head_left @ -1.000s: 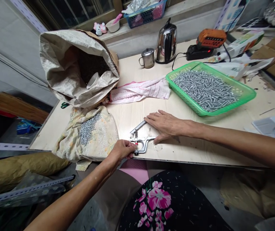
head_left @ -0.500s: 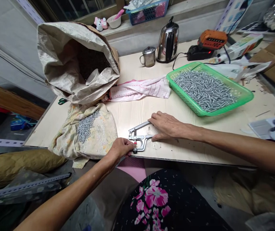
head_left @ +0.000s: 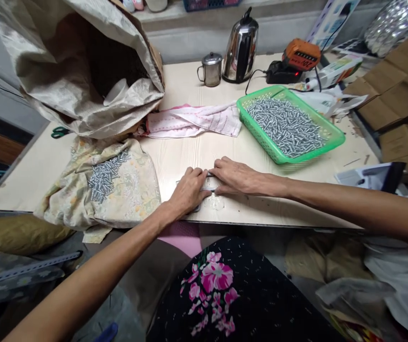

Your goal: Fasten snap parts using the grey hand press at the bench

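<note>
My left hand (head_left: pixel 189 191) lies curled over the head of a metal hand press tool (head_left: pixel 209 189) near the table's front edge and hides most of it. My right hand (head_left: pixel 233 175) rests beside it, fingers stretched flat over the tool's handles, fingertips meeting the left hand. Only a sliver of metal shows between the two hands. A small clear smear or bits (head_left: pixel 214 203) lie on the table just in front of them.
A green basket (head_left: pixel 332 140) of silver screws (head_left: pixel 286 124) stands right of the hands. A flowered cloth (head_left: pixel 132 194) with a screw pile (head_left: pixel 101 176) lies left. Behind: an open paper sack (head_left: pixel 64 80), pink-white cloth (head_left: pixel 193 124), kettle (head_left: pixel 241 47), mug (head_left: pixel 211 70), orange battery charger (head_left: pixel 300 54), cardboard boxes (head_left: pixel 396 95).
My left hand moved from the tool's lower jaw up onto its head, covering it. The right hand slid left to meet it. The camera tilted down and closer.
</note>
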Action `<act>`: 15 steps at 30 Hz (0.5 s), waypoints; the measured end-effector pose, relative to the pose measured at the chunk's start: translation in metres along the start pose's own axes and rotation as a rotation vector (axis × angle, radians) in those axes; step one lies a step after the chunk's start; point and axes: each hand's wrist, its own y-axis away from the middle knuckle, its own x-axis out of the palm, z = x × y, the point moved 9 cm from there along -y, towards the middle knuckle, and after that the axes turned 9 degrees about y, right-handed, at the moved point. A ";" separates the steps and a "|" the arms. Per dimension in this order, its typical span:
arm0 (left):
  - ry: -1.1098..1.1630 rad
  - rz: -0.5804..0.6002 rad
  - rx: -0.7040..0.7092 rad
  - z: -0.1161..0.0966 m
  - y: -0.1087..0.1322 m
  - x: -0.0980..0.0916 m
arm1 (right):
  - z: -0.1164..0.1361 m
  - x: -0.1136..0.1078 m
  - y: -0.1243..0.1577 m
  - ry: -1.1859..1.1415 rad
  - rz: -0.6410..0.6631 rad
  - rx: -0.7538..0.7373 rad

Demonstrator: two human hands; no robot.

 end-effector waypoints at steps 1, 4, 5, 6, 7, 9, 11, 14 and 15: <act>0.007 -0.002 -0.022 0.000 0.000 -0.001 | 0.001 -0.001 -0.001 -0.004 -0.007 -0.010; 0.031 -0.021 -0.083 0.002 0.001 -0.004 | 0.006 0.000 -0.007 0.002 -0.032 -0.015; 0.032 -0.033 -0.096 0.003 0.000 -0.005 | 0.008 0.002 -0.009 0.004 -0.038 -0.014; 0.030 -0.043 -0.105 0.003 0.000 -0.006 | 0.009 0.003 -0.010 0.006 -0.042 -0.009; 0.025 -0.052 -0.108 0.004 0.000 -0.006 | 0.011 0.005 -0.011 0.007 -0.043 -0.005; 0.013 -0.062 -0.104 0.004 0.001 -0.003 | 0.010 0.006 -0.011 0.021 -0.046 0.003; -0.013 -0.120 -0.103 0.001 0.008 -0.001 | 0.005 0.004 -0.010 0.059 -0.062 0.003; -0.064 -0.283 -0.058 -0.015 0.029 0.004 | -0.003 -0.003 -0.014 0.099 -0.061 -0.042; -0.076 -0.326 -0.033 -0.023 0.038 0.007 | -0.003 -0.008 -0.017 0.101 -0.073 -0.075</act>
